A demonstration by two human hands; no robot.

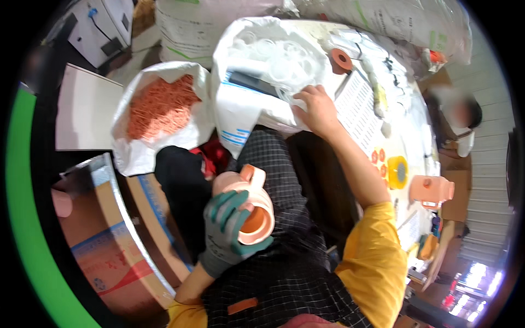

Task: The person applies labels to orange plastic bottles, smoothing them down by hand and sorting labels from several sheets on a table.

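Note:
My left hand [221, 232], in a grey and green glove, is wrapped round a pale pink plastic jug-like part [234, 183] above my lap. A loop handle stands on its upper side, and its round opening faces toward me. My bare right hand [318, 111] is over the near right edge of a white sack [236, 112], with thumb and forefinger apart. Inside that sack lie many translucent plastic rings [268, 54], close to my fingertips. I see nothing held between the fingers of the right hand.
Left of the rings stands a white sack of small orange-pink pieces [164, 106]. Open cardboard boxes [117, 249] are at my left. The table on the right bears a brown tape roll [340, 61], a yellow tape roll [397, 172], a printed sheet [358, 109] and another pink plastic part [429, 188].

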